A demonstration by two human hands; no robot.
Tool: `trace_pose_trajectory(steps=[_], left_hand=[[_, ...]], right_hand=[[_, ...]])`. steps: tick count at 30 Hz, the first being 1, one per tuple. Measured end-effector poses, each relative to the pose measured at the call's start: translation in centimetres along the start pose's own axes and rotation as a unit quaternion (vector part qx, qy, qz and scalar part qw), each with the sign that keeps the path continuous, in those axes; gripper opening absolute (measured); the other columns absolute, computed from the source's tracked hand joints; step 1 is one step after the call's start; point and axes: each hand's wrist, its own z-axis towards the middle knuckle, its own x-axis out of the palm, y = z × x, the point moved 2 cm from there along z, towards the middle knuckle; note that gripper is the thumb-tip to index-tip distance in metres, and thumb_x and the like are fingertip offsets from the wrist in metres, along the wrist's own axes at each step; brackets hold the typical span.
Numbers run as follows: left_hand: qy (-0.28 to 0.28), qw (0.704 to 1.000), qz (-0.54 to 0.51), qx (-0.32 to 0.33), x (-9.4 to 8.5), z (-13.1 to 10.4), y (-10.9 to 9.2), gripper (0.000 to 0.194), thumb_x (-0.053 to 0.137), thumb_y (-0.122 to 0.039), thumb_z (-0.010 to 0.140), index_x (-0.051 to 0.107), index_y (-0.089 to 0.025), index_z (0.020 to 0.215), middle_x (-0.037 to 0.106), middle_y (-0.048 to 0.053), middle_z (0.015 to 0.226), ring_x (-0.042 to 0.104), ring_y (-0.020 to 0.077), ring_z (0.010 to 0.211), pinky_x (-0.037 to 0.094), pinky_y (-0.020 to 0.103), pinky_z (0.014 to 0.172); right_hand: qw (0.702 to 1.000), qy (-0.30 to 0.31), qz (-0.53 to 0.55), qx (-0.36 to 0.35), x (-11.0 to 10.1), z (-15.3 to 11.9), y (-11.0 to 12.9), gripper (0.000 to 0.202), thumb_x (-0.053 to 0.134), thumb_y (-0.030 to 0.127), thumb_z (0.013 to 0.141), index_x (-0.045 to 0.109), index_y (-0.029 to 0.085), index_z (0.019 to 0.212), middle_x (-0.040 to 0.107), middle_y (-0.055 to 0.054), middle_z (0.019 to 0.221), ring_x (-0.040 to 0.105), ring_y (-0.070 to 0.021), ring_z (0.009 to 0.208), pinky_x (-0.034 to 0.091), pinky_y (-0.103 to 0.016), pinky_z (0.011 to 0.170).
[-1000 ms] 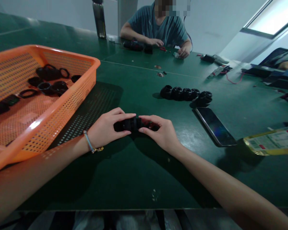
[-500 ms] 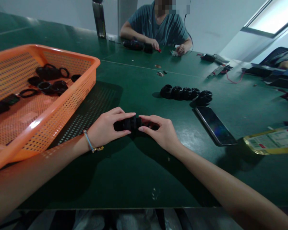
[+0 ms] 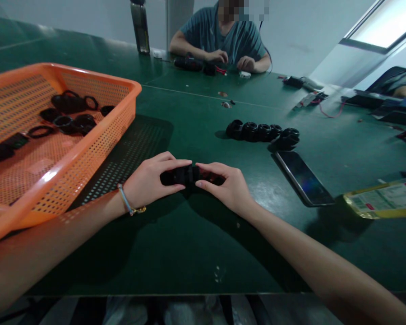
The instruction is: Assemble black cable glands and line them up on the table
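Just above the green table (image 3: 186,253), a black cylindrical part (image 3: 186,174) lies sideways between my hands. My left hand (image 3: 155,178) grips its left end with thumb and fingers, and a thin bracelet circles that wrist. The right end is pinched between the thumb and fingers of my right hand (image 3: 225,183). Both palms hide portions of the part, so I cannot tell whether it is one piece or two joined. Beyond my right hand stands a row of several similar black ring-shaped parts (image 3: 259,131).
An orange plastic basket (image 3: 104,149) with several black rings and parts sits at left. To the right lie a phone (image 3: 304,178) and a bottle of yellow liquid (image 3: 382,198). Across the table sits a person (image 3: 219,40) beside a dark power tool (image 3: 189,63); a tall bottle (image 3: 140,27) stands behind.
My hands and the black part hold almost the same position. Across the table, the other person's hands have drawn back from the small red and white items, which now lie on the table.
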Motion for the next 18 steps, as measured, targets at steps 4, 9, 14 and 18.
trace_pose_trajectory(steps=[4,9,14,18], left_hand=[[0.005,1.000,0.007,-0.004,-0.01,0.01,-0.01,0.044,0.066,-0.029,0.075,0.061,-0.020,0.117,0.059,0.003,0.092,0.059,0.0148,0.082,0.050,0.028,0.079],[0.006,1.000,0.009,-0.003,0.02,-0.02,0.02,0.043,0.065,-0.029,0.075,0.061,-0.020,0.117,0.059,0.003,0.093,0.059,0.0150,0.083,0.050,0.028,0.080],[0.010,1.000,0.011,-0.001,0.06,-0.03,0.08,0.042,0.064,-0.029,0.076,0.061,-0.022,0.117,0.059,0.002,0.094,0.059,0.0148,0.083,0.050,0.028,0.080],[0.008,1.000,0.013,0.006,0.01,0.00,0.04,0.045,0.065,-0.028,0.076,0.060,-0.019,0.119,0.059,0.003,0.094,0.059,0.0148,0.083,0.050,0.028,0.081]], right_hand=[[1.000,-0.003,-0.007,-0.001,-0.03,-0.04,-0.09,0.034,0.070,0.013,0.069,0.070,0.023,0.102,0.070,-0.003,0.093,0.063,-0.0153,0.080,0.050,-0.031,0.070],[1.000,-0.019,-0.011,0.005,0.08,-0.14,-0.10,0.036,0.070,0.012,0.068,0.069,0.023,0.102,0.071,-0.002,0.091,0.064,-0.0151,0.078,0.050,-0.029,0.066],[0.999,-0.024,-0.013,0.021,0.09,-0.23,-0.04,0.033,0.072,0.013,0.067,0.069,0.022,0.098,0.072,-0.001,0.090,0.065,-0.0160,0.080,0.051,-0.029,0.066],[1.000,-0.018,-0.014,0.011,0.00,-0.22,0.14,0.031,0.072,0.014,0.068,0.069,0.021,0.097,0.072,-0.001,0.088,0.065,-0.0158,0.079,0.051,-0.030,0.068]])
